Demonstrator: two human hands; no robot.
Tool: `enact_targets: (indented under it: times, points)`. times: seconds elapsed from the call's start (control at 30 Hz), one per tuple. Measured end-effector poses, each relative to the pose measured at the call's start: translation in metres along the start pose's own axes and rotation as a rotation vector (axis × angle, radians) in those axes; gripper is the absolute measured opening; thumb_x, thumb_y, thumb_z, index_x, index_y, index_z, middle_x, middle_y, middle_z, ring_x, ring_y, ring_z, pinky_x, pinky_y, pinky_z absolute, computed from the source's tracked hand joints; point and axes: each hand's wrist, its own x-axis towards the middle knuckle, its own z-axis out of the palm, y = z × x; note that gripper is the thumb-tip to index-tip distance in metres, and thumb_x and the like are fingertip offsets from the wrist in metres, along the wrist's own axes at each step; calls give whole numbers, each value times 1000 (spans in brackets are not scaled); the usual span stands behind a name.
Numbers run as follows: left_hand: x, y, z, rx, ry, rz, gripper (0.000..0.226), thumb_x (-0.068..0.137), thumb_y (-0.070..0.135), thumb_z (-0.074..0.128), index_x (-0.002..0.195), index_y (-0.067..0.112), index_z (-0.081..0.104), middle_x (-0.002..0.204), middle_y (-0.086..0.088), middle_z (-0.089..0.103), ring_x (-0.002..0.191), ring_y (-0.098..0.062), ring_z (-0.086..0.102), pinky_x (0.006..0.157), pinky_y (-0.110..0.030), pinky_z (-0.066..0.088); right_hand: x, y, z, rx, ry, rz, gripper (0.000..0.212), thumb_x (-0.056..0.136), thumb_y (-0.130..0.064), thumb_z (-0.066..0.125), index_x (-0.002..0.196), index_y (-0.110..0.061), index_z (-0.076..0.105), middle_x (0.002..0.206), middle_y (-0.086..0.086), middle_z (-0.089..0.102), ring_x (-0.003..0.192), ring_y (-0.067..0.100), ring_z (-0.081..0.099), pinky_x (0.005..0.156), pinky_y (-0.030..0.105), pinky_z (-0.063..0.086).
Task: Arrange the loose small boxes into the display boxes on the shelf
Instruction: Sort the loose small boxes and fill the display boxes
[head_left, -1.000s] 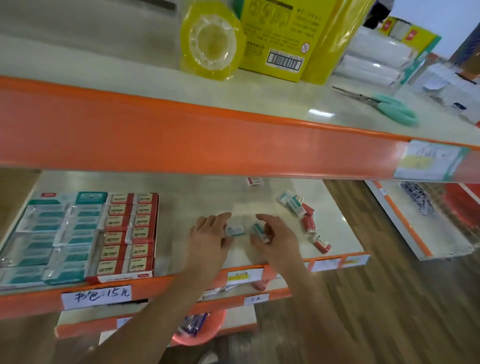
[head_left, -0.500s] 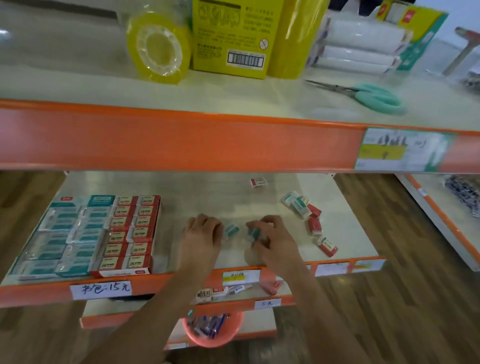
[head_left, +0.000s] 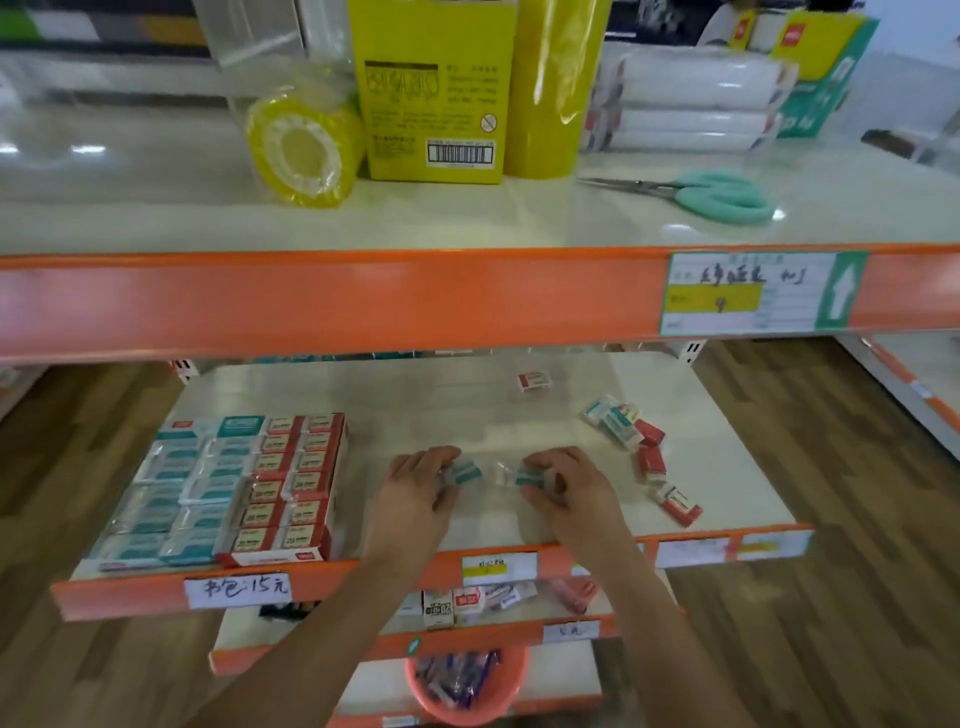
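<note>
On the middle shelf, my left hand holds a small teal-and-white box in its curled fingers. My right hand holds another small teal box the same way. Both hands sit near the shelf's front edge, a short gap between them. At the left stand two display boxes: a teal one and a red one, both packed with small boxes. Loose teal boxes and red boxes lie scattered at the right, one red-and-white box further back.
The upper shelf carries a yellow tape roll, a yellow carton, stacked white packs and teal scissors. Its orange front rail overhangs the work area. A lower shelf has small boxes; a pink bowl sits beneath.
The view has tilted up and shifted. Both hands have stayed close together at the shelf front, their fingers curling more tightly around the two teal boxes.
</note>
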Motion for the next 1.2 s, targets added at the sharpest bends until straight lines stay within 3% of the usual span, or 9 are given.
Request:
enact_targets:
  times: [0.1, 0.2, 0.33, 0.43, 0.6, 0.8, 0.97, 1.07, 1.2]
  points:
    - [-3, -5, -24, 49, -15, 91, 39, 78, 6, 69, 114, 18, 61, 100, 3, 68, 97, -21, 59, 73, -35, 52, -4, -17, 2, -72, 42, -44, 25, 81, -20, 75, 105, -18, 69, 104, -5, 59, 89, 10, 58, 81, 24, 50]
    - [-5, -16, -53, 73, -18, 133, 42, 77, 6, 70, 116, 19, 61, 99, 3, 68, 98, -20, 59, 77, -34, 53, -6, -43, 13, -105, 64, -90, 24, 81, -23, 76, 103, -20, 69, 101, -6, 60, 86, 14, 57, 75, 26, 50]
    - [-10, -38, -96, 88, -16, 137, 43, 76, 6, 72, 117, 18, 62, 100, 5, 69, 102, -22, 59, 80, -39, 53, -2, -80, 31, -83, 25, -129, 21, 84, -28, 74, 103, -23, 67, 100, -10, 58, 84, 9, 52, 76, 17, 44]
    - [-17, -62, -122, 59, 4, 95, 43, 75, 4, 73, 114, 19, 63, 99, 6, 69, 99, -22, 60, 75, -37, 54, 0, -108, 45, -32, -17, -153, 21, 84, -27, 74, 103, -24, 68, 101, -12, 58, 86, 5, 53, 76, 9, 39]
    - [-32, -108, -155, 8, 15, 19, 45, 81, 6, 69, 121, 25, 59, 102, 15, 62, 101, -13, 55, 81, -28, 49, 1, -149, 77, 30, -76, -199, 28, 81, -24, 77, 106, -28, 67, 99, -18, 57, 83, 1, 51, 73, 7, 38]
    - [-50, -156, -179, 16, 16, -148, 40, 84, 8, 65, 120, 24, 60, 115, 0, 61, 108, -18, 57, 89, -29, 49, 4, -185, 126, 61, -166, -200, 28, 77, -36, 78, 101, -30, 65, 97, -23, 59, 89, -6, 54, 76, 7, 39]
    - [-56, -176, -194, 38, 46, -177, 38, 83, 9, 64, 118, 24, 61, 110, -1, 63, 102, -18, 59, 81, -28, 51, 4, -203, 159, 52, -177, -190, 24, 75, -38, 79, 94, -29, 67, 95, -22, 59, 87, -4, 56, 74, 12, 46]
    - [-56, -184, -201, 90, 60, -139, 39, 76, -2, 66, 110, 18, 67, 98, -3, 68, 92, -24, 61, 72, -31, 52, 5, -212, 174, 19, -181, -198, 21, 77, -36, 79, 94, -30, 67, 93, -24, 58, 84, -9, 52, 72, 6, 38]
    - [-55, -194, -206, 158, 77, -147, 38, 72, -4, 69, 104, 17, 71, 98, -1, 72, 88, -25, 63, 73, -32, 52, 11, -222, 191, -57, -197, -186, 19, 80, -39, 75, 95, -31, 66, 95, -22, 59, 89, -8, 50, 74, 4, 36]
